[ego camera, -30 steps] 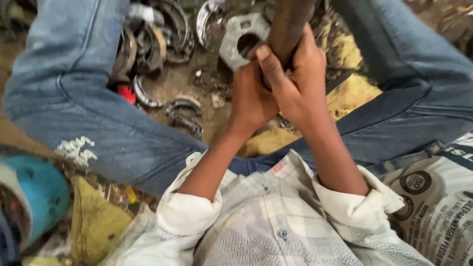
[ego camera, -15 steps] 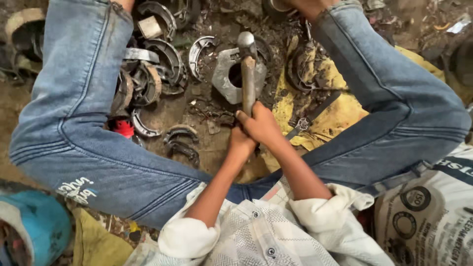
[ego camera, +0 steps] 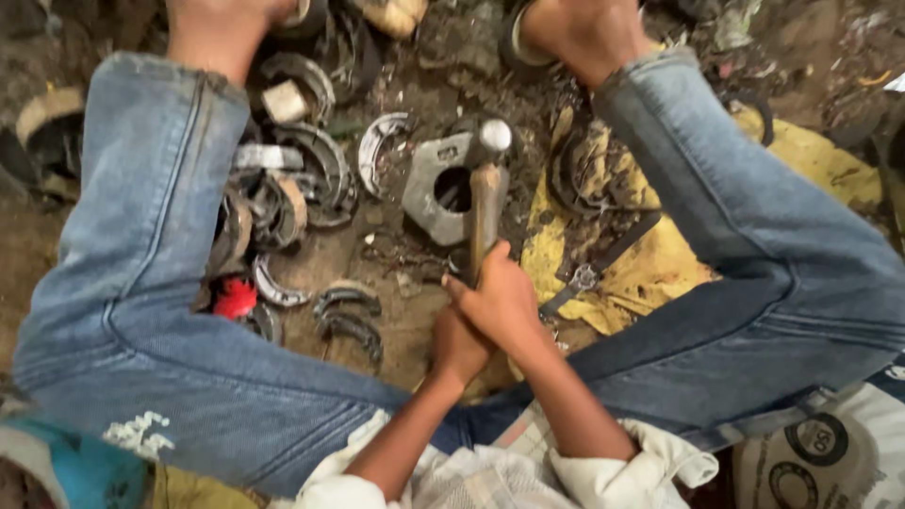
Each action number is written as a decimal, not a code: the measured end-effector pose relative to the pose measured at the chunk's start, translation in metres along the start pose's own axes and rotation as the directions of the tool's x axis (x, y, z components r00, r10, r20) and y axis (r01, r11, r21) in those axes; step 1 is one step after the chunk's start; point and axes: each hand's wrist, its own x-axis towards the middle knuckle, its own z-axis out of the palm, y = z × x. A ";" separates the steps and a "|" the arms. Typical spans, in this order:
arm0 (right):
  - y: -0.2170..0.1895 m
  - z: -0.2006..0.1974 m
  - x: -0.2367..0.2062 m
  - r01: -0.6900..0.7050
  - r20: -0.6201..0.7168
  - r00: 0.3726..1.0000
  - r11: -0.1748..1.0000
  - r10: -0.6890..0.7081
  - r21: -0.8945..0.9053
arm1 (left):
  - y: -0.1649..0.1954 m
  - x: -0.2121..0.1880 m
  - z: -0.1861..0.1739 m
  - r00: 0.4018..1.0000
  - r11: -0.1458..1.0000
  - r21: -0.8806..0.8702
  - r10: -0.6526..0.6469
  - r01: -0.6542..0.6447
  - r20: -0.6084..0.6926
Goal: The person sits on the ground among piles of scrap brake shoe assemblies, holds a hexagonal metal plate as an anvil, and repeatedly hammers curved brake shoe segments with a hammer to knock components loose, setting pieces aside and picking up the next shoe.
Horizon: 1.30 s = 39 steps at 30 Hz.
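Note:
I sit on the ground with my legs in blue jeans spread apart. Both hands grip the wooden handle of a hammer (ego camera: 486, 203). My right hand (ego camera: 500, 302) wraps the handle higher up, my left hand (ego camera: 459, 344) sits just below and behind it. The steel hammer head (ego camera: 494, 138) is down on a grey metal plate with a round hole (ego camera: 436, 188) lying on the dirt between my legs.
Several curved metal brake shoes (ego camera: 311, 179) lie scattered on the dirt to the left, with a small red piece (ego camera: 234, 297). A yellow cloth with a strap (ego camera: 650, 264) lies under my right leg. A printed sack (ego camera: 820, 452) sits at lower right, a blue object (ego camera: 66, 467) at lower left.
The hammer, raised close to the camera a second ago, has swung down; its head now rests on the grey plate. Both hands followed it downward.

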 end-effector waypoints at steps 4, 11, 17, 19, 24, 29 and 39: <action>-0.006 -0.006 -0.002 0.022 0.000 1.000 1.000 -0.022 -0.012 | -0.016 0.010 0.006 1.000 0.998 -0.064 -0.001 0.001 0.001; -0.006 -0.006 -0.004 0.116 -0.016 0.993 0.988 -0.118 -0.099 | -0.046 0.020 0.022 0.999 0.980 -0.199 -0.016 0.023 0.033; -0.008 -0.008 -0.003 0.111 -0.004 0.994 0.984 -0.113 -0.143 | -0.046 0.026 0.025 0.997 0.980 -0.187 -0.058 0.068 0.056; -0.008 -0.008 -0.003 0.115 -0.008 0.993 0.981 -0.118 -0.159 | -0.046 0.028 0.026 0.981 0.982 -0.079 -0.162 0.171 0.104; -0.006 -0.008 0.000 0.125 -0.015 0.991 0.976 -0.130 -0.175 | -0.054 0.032 0.036 0.994 0.975 -0.200 -0.079 0.094 0.081; -0.009 -0.011 0.000 0.158 0.012 0.987 0.962 -0.160 -0.224 | -0.072 0.041 0.057 1.000 0.972 -0.236 -0.004 0.009 0.019; -0.012 -0.011 0.005 0.250 0.021 0.967 0.936 -0.253 -0.247 | -0.049 0.053 0.049 1.000 0.960 -0.277 -0.030 0.030 0.005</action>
